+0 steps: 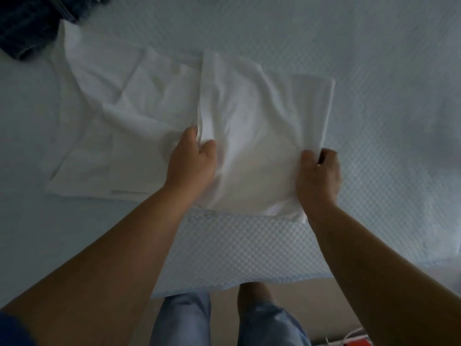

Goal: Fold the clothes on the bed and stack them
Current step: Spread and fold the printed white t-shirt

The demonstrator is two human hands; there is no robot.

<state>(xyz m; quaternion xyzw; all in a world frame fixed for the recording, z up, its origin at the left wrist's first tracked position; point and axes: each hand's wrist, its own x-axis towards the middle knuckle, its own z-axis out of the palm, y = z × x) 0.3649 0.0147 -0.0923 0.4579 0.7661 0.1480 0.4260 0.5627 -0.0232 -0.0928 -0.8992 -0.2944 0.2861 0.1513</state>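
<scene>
One white garment [249,126] lay at frame centre on the bed [374,58]; left hand [192,158] and right hand [319,176] each gripped its near edge. One dark garment [27,23], upper left, was cut off.

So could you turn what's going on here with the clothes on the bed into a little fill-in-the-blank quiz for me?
1. Both hands grip a garment whose colour is ____.
2. The left hand and the right hand each hold one ____ of its folded part.
3. The dark blue clothing lies in the far ____ corner of the view.
4. Everything rests on a textured pale ____.

Missing words: white; side; left; bedspread
</scene>
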